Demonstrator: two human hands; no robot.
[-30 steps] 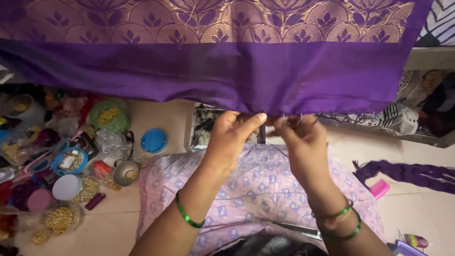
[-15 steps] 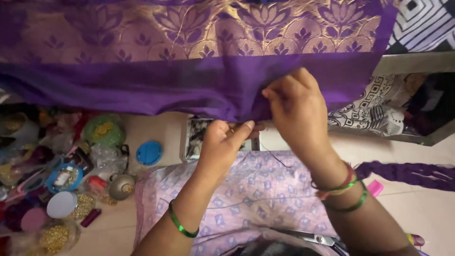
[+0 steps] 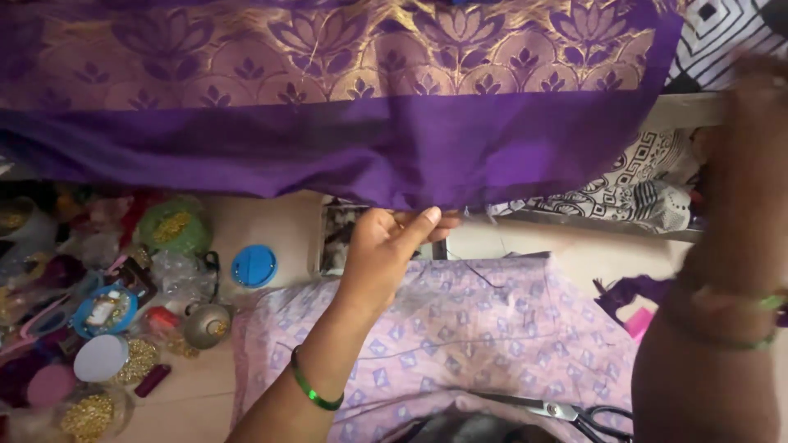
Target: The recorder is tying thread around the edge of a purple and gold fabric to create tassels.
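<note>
Purple cloth (image 3: 345, 148) with gold flowers hangs across the top, looking soft and light. Left hand (image 3: 386, 246) fingers pinch its lower hem; blurred right hand (image 3: 743, 164), grip unclear.

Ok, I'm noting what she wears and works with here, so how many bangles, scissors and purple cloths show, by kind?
Green bangles: 3, one on the left wrist, two on the blurred right wrist.
Scissors: 1, on the lap.
Purple and gold cloth: 1, its edge pinched by the left hand.
Total: 5.
</note>
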